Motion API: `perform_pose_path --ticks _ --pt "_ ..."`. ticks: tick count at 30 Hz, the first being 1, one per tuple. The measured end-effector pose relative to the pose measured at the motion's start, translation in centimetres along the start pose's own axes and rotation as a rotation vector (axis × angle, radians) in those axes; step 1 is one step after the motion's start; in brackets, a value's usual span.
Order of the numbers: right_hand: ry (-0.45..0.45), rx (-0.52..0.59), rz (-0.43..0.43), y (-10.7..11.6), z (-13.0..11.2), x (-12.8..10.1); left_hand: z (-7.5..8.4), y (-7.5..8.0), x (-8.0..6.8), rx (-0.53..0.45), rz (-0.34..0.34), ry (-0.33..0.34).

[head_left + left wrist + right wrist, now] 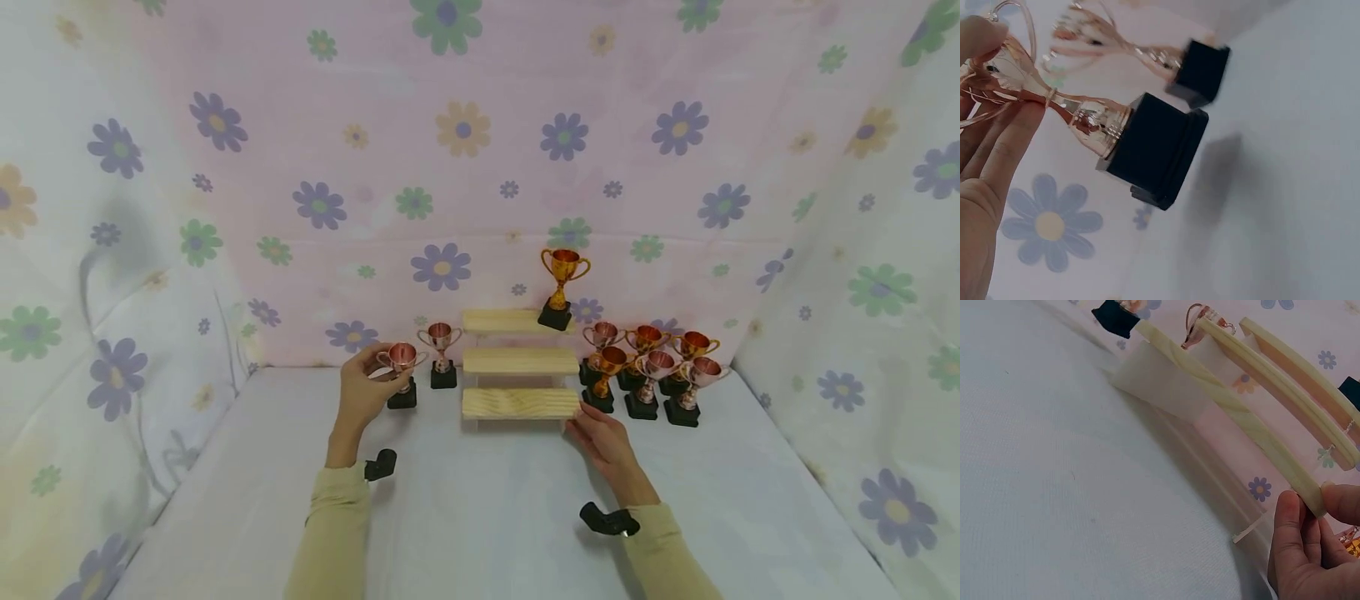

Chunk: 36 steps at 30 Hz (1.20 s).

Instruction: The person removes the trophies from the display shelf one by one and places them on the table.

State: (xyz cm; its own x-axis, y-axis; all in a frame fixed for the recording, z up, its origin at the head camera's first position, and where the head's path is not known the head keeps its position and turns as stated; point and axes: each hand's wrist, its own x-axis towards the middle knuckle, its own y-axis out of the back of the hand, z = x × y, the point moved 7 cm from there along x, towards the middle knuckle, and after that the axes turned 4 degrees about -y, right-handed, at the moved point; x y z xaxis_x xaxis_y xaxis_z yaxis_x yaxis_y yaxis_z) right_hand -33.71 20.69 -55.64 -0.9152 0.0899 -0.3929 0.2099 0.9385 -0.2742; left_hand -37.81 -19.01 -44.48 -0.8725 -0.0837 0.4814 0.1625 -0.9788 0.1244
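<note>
My left hand grips a small rose-gold trophy cup by its bowl. In the left wrist view, this trophy's black base hangs close over the white tabletop, its shadow beside it. Just behind stands another rose-gold trophy, left of a three-tier wooden stand. My right hand pinches the right end of the stand's lowest board between thumb and fingers. A gold trophy rests at the right end of the top board.
Several gold and rose-gold trophies are grouped close together right of the stand, near my right hand. A flower-print cloth rises behind and at both sides. A white cover spreads over the tabletop.
</note>
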Motion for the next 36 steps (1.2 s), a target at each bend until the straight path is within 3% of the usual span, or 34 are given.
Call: perform_pose_path --ticks 6,13,17,25,32,36 --pt "0.000 0.009 -0.002 -0.3 0.1 0.0 -3.4 0.9 0.9 0.058 -0.043 0.039" --pt "0.003 0.023 -0.029 -0.2 0.1 0.1 -5.4 1.3 2.9 0.117 -0.101 0.099" --pt "0.005 0.027 -0.024 -0.1 0.2 0.2 -6.1 1.3 3.9 0.104 -0.133 0.127" --pt "0.012 0.026 -0.010 0.0 0.0 0.4 -6.4 0.8 4.6 0.048 -0.182 0.158" --pt "0.011 0.019 -0.002 0.0 0.1 0.3 -2.9 0.3 4.1 0.071 -0.212 0.164" --pt "0.016 0.019 0.004 0.0 0.1 0.4 -4.0 0.3 4.2 0.053 -0.213 0.175"
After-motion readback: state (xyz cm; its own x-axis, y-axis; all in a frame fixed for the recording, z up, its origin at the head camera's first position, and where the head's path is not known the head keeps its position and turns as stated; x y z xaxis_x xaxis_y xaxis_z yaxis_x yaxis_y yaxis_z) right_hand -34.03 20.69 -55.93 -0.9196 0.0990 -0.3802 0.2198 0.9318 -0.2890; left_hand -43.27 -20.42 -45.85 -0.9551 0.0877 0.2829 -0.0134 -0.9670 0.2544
